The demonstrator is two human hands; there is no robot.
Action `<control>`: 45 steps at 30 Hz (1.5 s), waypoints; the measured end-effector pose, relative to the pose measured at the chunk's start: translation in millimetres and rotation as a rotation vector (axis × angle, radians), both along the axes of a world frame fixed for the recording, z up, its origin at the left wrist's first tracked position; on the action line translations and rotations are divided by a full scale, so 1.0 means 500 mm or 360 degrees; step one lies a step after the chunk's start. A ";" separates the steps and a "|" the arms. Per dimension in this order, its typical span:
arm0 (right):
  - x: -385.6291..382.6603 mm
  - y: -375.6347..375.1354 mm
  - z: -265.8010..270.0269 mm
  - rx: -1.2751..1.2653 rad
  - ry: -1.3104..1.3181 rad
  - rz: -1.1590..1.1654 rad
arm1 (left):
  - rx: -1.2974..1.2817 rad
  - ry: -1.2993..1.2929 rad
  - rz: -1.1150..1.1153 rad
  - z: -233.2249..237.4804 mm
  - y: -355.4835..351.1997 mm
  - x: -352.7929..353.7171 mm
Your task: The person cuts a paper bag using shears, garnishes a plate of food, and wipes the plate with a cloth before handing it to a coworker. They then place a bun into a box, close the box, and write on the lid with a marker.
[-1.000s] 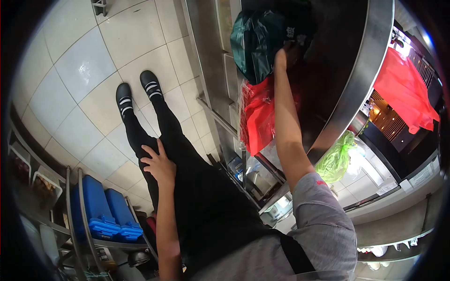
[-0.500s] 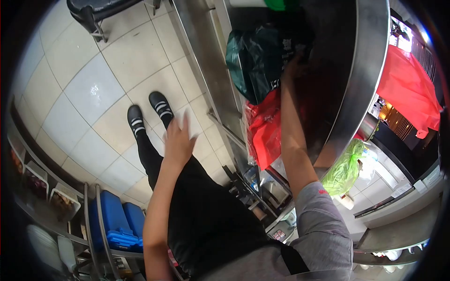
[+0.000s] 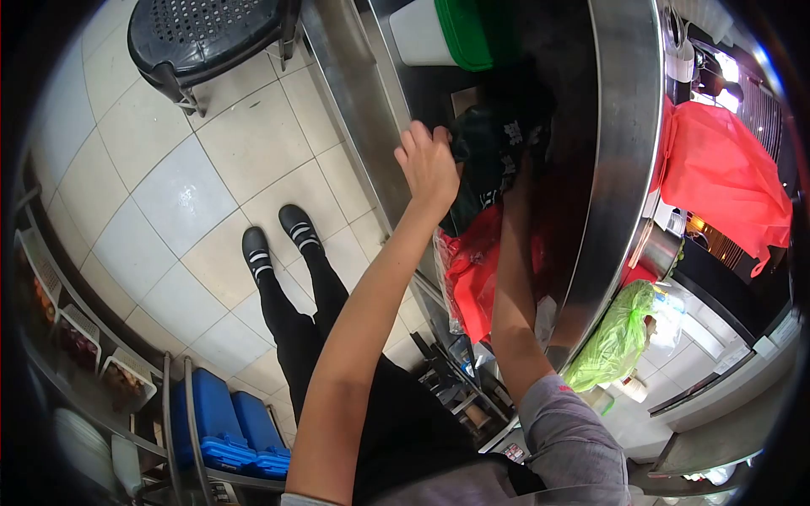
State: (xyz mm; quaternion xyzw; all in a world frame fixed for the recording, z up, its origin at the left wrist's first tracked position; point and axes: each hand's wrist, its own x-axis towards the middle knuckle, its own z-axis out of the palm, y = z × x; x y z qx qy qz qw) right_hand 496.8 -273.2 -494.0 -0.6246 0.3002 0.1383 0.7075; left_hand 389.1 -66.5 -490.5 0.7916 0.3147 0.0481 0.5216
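A dark green plastic bag (image 3: 485,139) with white printing lies crumpled on the dark shelf under the steel counter. My left hand (image 3: 429,167) is at the bag's near left side, its fingers curled in and closed on the bag's edge. Reaching into the shadow, my right hand (image 3: 525,173) is against the bag's right side; darkness hides its fingers. Below the green bag, beside my right forearm, are red plastic bags (image 3: 474,274) in a clear wrapping.
A white tub with a green lid (image 3: 464,34) stands farther up the shelf. The steel counter edge (image 3: 620,169) runs along the right, near a hanging red bag (image 3: 726,177) and a light green bag (image 3: 612,337). A black stool (image 3: 207,38) and blue bins (image 3: 215,413) are at left.
My left hand has moved from over the floor up and right to the green bag. The bag has shifted inward and looks more bunched up. The view has shifted, showing more of the tub and stool.
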 end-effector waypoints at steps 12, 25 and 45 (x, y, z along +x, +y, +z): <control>-0.006 -0.051 0.007 0.0260 0.0152 0.0333 | -0.1106 -0.0378 0.0186 -0.084 0.022 0.003; -0.088 -0.072 0.216 0.0144 -0.0270 0.0341 | -0.1395 -0.0908 -0.0146 0.123 0.025 -0.053; -0.192 -0.359 0.198 -0.1550 -0.0479 -0.0181 | -0.1227 -0.0492 -0.0502 0.009 -0.211 -0.088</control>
